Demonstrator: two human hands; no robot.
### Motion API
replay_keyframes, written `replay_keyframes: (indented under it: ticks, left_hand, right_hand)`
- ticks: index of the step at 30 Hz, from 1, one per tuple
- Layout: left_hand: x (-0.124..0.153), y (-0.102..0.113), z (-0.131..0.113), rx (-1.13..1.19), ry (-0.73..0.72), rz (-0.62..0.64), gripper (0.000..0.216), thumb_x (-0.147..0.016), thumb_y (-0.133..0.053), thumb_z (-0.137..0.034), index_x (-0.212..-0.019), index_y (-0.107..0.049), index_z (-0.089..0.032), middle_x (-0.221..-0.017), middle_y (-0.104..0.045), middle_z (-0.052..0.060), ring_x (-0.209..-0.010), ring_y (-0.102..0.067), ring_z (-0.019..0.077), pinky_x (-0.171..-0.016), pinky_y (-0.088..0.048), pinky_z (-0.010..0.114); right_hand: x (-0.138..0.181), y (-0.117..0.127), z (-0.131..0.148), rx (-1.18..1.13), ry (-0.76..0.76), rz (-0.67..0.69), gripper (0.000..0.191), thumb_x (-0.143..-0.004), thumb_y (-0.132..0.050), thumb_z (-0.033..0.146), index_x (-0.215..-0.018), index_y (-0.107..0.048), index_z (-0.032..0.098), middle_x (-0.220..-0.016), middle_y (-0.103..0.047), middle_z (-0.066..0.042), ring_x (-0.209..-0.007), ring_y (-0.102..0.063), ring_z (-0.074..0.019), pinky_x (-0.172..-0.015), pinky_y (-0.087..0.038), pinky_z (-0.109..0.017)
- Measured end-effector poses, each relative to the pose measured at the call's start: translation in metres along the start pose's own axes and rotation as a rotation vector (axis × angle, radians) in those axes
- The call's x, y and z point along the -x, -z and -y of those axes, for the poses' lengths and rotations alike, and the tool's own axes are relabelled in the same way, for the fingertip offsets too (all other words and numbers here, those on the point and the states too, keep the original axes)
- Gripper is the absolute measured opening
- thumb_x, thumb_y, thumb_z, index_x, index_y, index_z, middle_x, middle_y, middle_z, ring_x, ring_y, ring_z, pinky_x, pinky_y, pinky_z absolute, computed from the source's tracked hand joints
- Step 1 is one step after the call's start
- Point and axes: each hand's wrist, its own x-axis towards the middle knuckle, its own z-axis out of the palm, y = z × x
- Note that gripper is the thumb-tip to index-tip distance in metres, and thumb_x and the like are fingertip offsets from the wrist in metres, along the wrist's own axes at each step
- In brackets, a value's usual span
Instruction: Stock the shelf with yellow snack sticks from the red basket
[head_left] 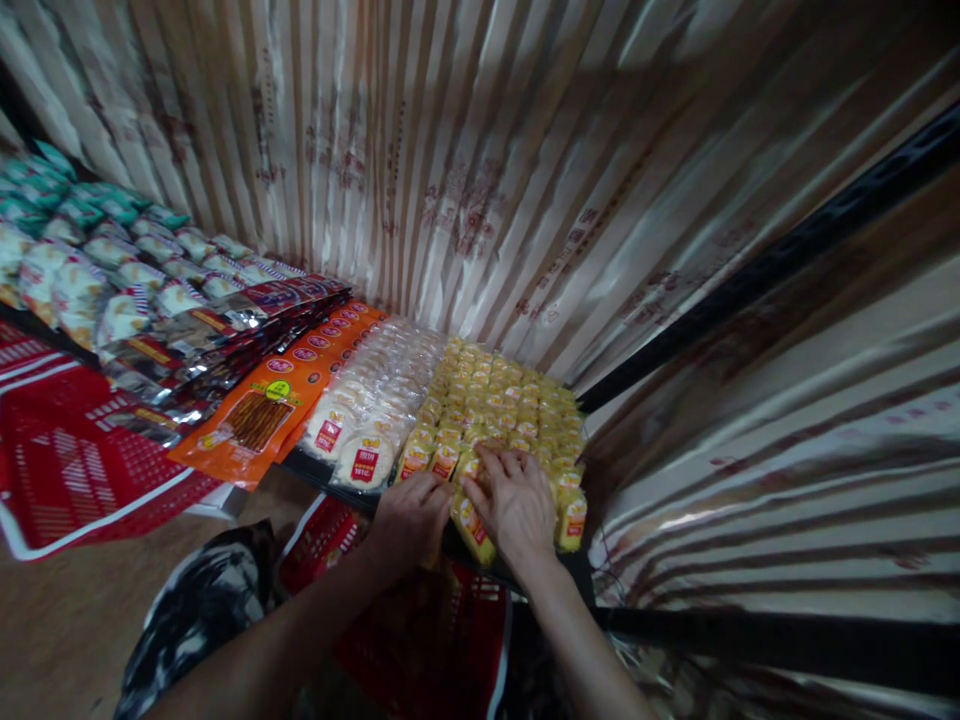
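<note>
Small yellow wrapped packets (pixel 480 385) with red labels stand in tight rows at the end of a dark shelf (pixel 581 575). My right hand (pixel 517 505) rests on the front packets, its fingers apart and bent over their tops. Just left of its thumb, one yellow packet (pixel 472 530) leans at the shelf's front edge. My left hand (pixel 415 515) is at that edge too, beside the front yellow packets, with its fingers curled together. Whatever those fingers hold is hidden. White round packs (pixel 365 460) with red labels lie left of the yellow ones.
Left along the shelf come an orange snack bag (pixel 259 410), dark silvery bags (pixel 187 345), and white and green bags (pixel 97 245). Red baskets (pixel 67 450) (pixel 450 640) stand below. Behind hangs a pleated curtain (pixel 465 180), crossed by a black post (pixel 750 270).
</note>
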Motion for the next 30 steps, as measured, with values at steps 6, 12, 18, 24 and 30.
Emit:
replay_keyframes:
  ticks: [6,12,18,24,30]
  left_hand:
    - [-0.003,0.0,-0.003,0.07,-0.013,0.01,0.017,-0.087,-0.042,-0.019,-0.085,-0.059,-0.019,-0.08,-0.062,0.004,-0.074,-0.058,0.0154,-0.067,-0.049,0.029]
    - [-0.007,-0.001,-0.012,0.145,-0.086,0.044,0.026,-0.087,-0.041,-0.021,-0.105,-0.058,-0.016,-0.104,-0.064,0.008,-0.091,-0.058,0.0197,-0.082,-0.048,0.037]
    - [-0.011,-0.004,-0.016,0.119,-0.055,0.12,0.03,-0.088,-0.039,-0.023,-0.111,-0.058,-0.015,-0.112,-0.063,0.009,-0.094,-0.059,0.0211,-0.083,-0.048,0.039]
    - [-0.009,-0.005,-0.013,0.107,-0.033,0.163,0.033,-0.09,-0.034,-0.022,-0.109,-0.059,-0.015,-0.111,-0.064,0.009,-0.096,-0.058,0.0202,-0.086,-0.047,0.039]
    - [-0.008,-0.006,-0.013,0.132,0.007,0.146,0.033,-0.089,-0.035,-0.022,-0.111,-0.059,-0.015,-0.113,-0.063,0.01,-0.099,-0.058,0.0201,-0.088,-0.048,0.039]
  right_hand:
    - [0.0,-0.003,-0.004,-0.025,-0.007,-0.014,0.019,-0.081,-0.056,0.029,-0.095,-0.064,0.019,-0.089,-0.062,-0.008,-0.089,-0.047,-0.0246,-0.08,-0.04,-0.037]
    - [-0.003,-0.006,-0.01,-0.087,-0.057,-0.086,0.015,-0.083,-0.053,0.029,-0.085,-0.064,0.02,-0.084,-0.061,-0.006,-0.084,-0.048,-0.022,-0.078,-0.039,-0.035]
    - [-0.009,-0.006,-0.011,-0.136,-0.057,-0.054,0.015,-0.083,-0.052,0.03,-0.087,-0.063,0.02,-0.086,-0.063,-0.006,-0.085,-0.049,-0.0217,-0.08,-0.039,-0.034]
    - [-0.016,-0.008,-0.024,-0.231,-0.115,-0.104,0.026,-0.089,-0.042,0.032,-0.096,-0.064,0.02,-0.094,-0.066,-0.006,-0.09,-0.054,-0.0201,-0.085,-0.039,-0.034]
    - [-0.028,-0.015,-0.03,-0.267,-0.131,-0.042,0.029,-0.087,-0.041,0.026,-0.096,-0.067,0.021,-0.092,-0.07,-0.004,-0.088,-0.058,-0.019,-0.085,-0.04,-0.034]
